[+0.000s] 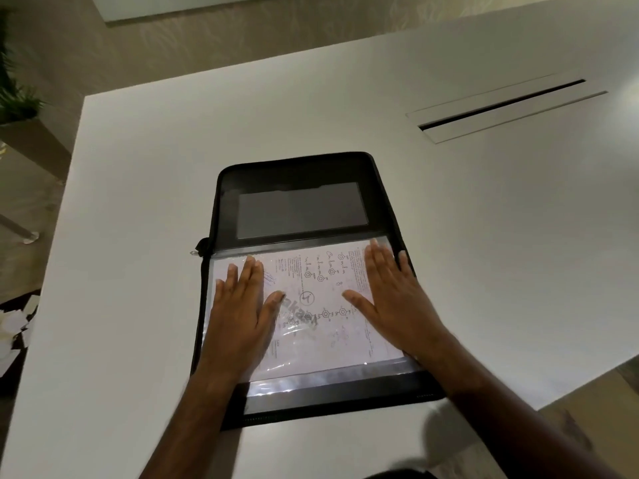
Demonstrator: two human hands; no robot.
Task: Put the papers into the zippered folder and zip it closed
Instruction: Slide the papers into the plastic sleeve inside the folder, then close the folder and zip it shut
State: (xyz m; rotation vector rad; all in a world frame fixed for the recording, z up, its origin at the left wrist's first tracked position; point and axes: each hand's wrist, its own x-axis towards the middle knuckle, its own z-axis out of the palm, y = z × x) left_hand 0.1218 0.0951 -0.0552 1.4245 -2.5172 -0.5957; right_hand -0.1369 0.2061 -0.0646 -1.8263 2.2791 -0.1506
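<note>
A black zippered folder (297, 174) lies open on the white table, its far half showing a clear window pocket. On its near half lies a printed paper (321, 288) with chemistry diagrams, under a clear plastic sleeve (311, 378). My left hand (242, 312) rests flat on the paper's left side with its fingers spread. My right hand (390, 299) lies flat on the paper's right side, its fingertips near the folder's spine. Neither hand grips anything. The zipper pull (197, 252) sticks out at the folder's left edge by the spine.
The white table (138, 236) has a cable slot (501, 108) at the far right. Its left edge drops to the floor, where paper scraps (17, 326) lie. A plant (14, 98) stands at the far left. The table's right corner ends close to my right forearm.
</note>
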